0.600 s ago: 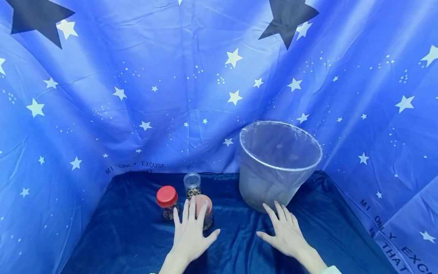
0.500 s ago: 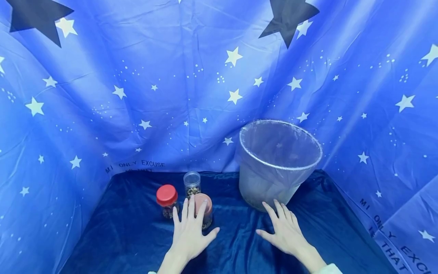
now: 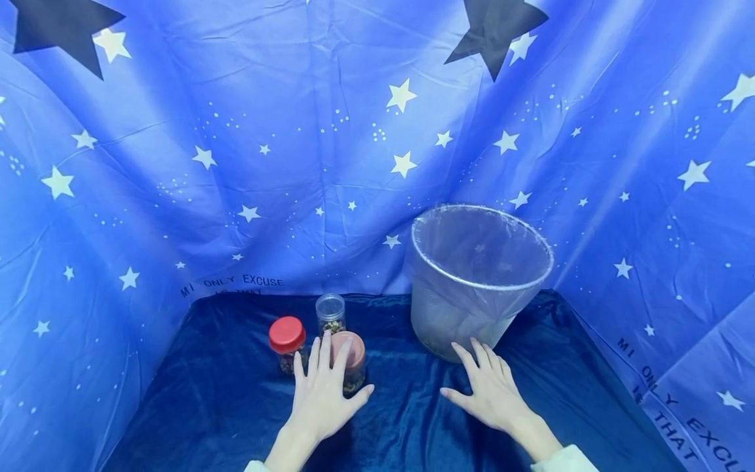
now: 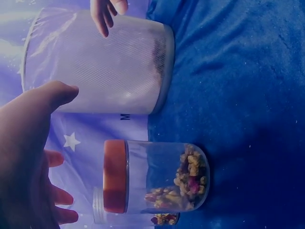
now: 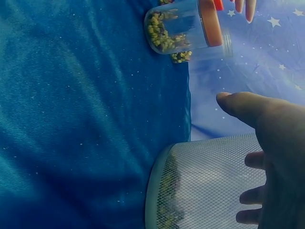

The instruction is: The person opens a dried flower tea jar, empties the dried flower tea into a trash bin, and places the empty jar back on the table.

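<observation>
My left hand [image 3: 321,403] is held palm down with spread fingers, close to a clear jar with an orange-pink lid [image 3: 356,354]. In the left wrist view, a gap shows between that hand and the jar [image 4: 162,176], which holds dried flower buds. A red-lidded jar [image 3: 287,335] stands to the left, partly covered by the fingertips. Behind is a clear-lidded jar [image 3: 330,311] with similar contents. My right hand [image 3: 492,400], fingers also spread, hovers in front of a mesh wastebasket [image 3: 448,314] and holds nothing. Whether it touches the basket is unclear.
The wastebasket has a thin clear liner over its rim, and dark bits show low inside it. Dark blue velvety cloth [image 3: 401,426] covers the table. Blue star-printed curtains [image 3: 330,164] close off the back and both sides.
The left hand has drifted slightly left relative to the jars. The head view has shifted a little, while the jars and the wastebasket stay in place.
</observation>
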Action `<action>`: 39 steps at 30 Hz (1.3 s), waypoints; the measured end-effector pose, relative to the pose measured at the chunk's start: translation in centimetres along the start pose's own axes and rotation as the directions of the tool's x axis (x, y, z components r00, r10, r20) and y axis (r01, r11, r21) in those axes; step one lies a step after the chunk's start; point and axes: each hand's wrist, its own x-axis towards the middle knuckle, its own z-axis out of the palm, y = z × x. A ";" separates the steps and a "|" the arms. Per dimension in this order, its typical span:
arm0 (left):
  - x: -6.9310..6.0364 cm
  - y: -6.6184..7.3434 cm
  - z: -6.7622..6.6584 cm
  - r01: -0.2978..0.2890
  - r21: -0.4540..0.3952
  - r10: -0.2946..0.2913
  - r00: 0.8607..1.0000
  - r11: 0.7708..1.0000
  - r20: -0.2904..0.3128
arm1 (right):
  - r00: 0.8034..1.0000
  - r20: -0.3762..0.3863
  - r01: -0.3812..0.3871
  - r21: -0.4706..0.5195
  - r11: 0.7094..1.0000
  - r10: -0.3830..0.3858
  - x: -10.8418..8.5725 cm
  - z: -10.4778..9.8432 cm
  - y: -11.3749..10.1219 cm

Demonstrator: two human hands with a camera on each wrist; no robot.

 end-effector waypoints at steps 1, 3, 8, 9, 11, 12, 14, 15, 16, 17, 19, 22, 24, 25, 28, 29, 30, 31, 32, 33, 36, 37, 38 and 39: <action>0.0 0.0 -0.1 0.009 -0.015 -0.009 1.000 1.000 0.012 | 1.000 0.000 0.000 0.002 1.000 0.000 0.1 0.0 0.0; 0.1 -0.1 -0.3 0.034 -0.051 -0.032 0.999 0.998 0.042 | 1.000 -0.001 0.000 0.008 1.000 0.000 0.2 0.0 0.0; 0.0 -0.4 -0.7 0.115 -0.161 -0.096 0.988 0.980 0.120 | 1.000 0.008 -0.003 0.023 1.000 0.002 0.3 0.1 0.0; 0.0 -0.4 -0.7 0.129 -0.178 -0.106 0.986 0.976 0.129 | 1.000 0.011 -0.007 0.026 1.000 0.006 0.4 0.1 0.0; -0.1 -0.6 -0.7 0.153 -0.215 -0.124 0.982 0.964 0.142 | 1.000 0.016 -0.013 0.031 0.999 0.012 0.4 0.1 0.0; -0.1 -0.8 -0.6 0.162 -0.230 -0.131 0.981 0.960 0.144 | 1.000 0.020 -0.016 0.036 0.999 0.015 0.5 0.1 0.0; -0.2 -1.0 -0.5 0.176 -0.251 -0.142 0.979 0.952 0.146 | 0.999 0.029 -0.022 0.043 0.999 0.020 0.6 0.1 -0.1; -0.2 -1.1 -0.4 0.181 -0.259 -0.147 0.978 0.949 0.145 | 0.999 0.033 -0.023 0.047 0.999 0.022 0.7 0.1 -0.1; -0.2 -1.2 -0.3 0.185 -0.265 -0.151 0.978 0.946 0.144 | 0.999 0.038 -0.021 0.048 0.999 0.020 0.8 0.0 -0.1; -0.2 -1.3 -0.2 0.187 -0.270 -0.153 0.978 0.944 0.143 | 0.999 0.044 -0.021 0.051 0.998 0.019 0.9 0.0 -0.2; -0.2 -1.5 0.0 0.187 -0.269 -0.155 0.978 0.945 0.138 | 0.998 0.057 -0.023 0.054 0.998 0.020 1.1 0.0 -0.3; -0.2 -1.7 0.2 0.184 -0.260 -0.153 0.979 0.948 0.132 | 0.997 0.070 -0.023 0.060 0.998 0.018 1.2 0.0 -0.3; -0.1 -1.8 0.3 0.184 -0.258 -0.155 0.979 0.948 0.131 | 0.997 0.070 -0.022 0.062 0.998 0.017 1.3 0.0 -0.4; -0.1 -1.9 0.2 0.185 -0.256 -0.156 0.979 0.949 0.132 | 0.998 0.067 -0.018 0.062 0.998 0.014 1.3 0.0 -0.4; -0.1 -2.0 0.2 0.193 -0.265 -0.163 0.978 0.945 0.131 | 0.999 0.050 -0.001 0.056 0.998 -0.002 1.4 0.0 -0.5; -0.1 -2.0 0.1 0.198 -0.269 -0.167 0.977 0.943 0.133 | 0.999 0.047 0.004 0.055 0.998 -0.007 1.5 0.0 -0.5; -0.1 -2.1 0.2 0.200 -0.275 -0.169 0.977 0.940 0.133 | 0.999 0.045 0.010 0.056 0.998 -0.013 1.6 0.0 -0.5; -0.1 -2.1 0.2 0.203 -0.281 -0.171 0.976 0.938 0.133 | 0.999 0.048 0.015 0.060 0.998 -0.017 1.7 0.0 -0.6; -0.2 -2.2 0.2 0.206 -0.288 -0.174 0.976 0.935 0.132 | 0.998 0.053 0.018 0.063 0.998 -0.021 1.8 0.0 -0.6; -0.2 -2.3 0.3 0.209 -0.293 -0.177 0.975 0.933 0.130 | 0.998 0.061 0.020 0.067 0.998 -0.025 1.9 0.1 -0.6; -0.2 -2.7 0.6 0.215 -0.307 -0.186 0.975 0.927 0.120 | 0.995 0.099 0.019 0.081 0.997 -0.027 2.2 0.1 -0.7; -0.2 -2.8 0.7 0.217 -0.308 -0.189 0.975 0.926 0.118 | 0.993 0.111 0.019 0.084 0.996 -0.028 2.3 0.1 -0.8; -0.2 -3.0 0.8 0.219 -0.310 -0.193 0.975 0.925 0.115 | 0.992 0.123 0.017 0.088 0.996 -0.028 2.5 0.0 -0.9; -0.2 -3.1 0.9 0.223 -0.313 -0.196 0.974 0.923 0.115 | 0.991 0.134 0.015 0.090 0.996 -0.027 2.6 -0.1 -0.9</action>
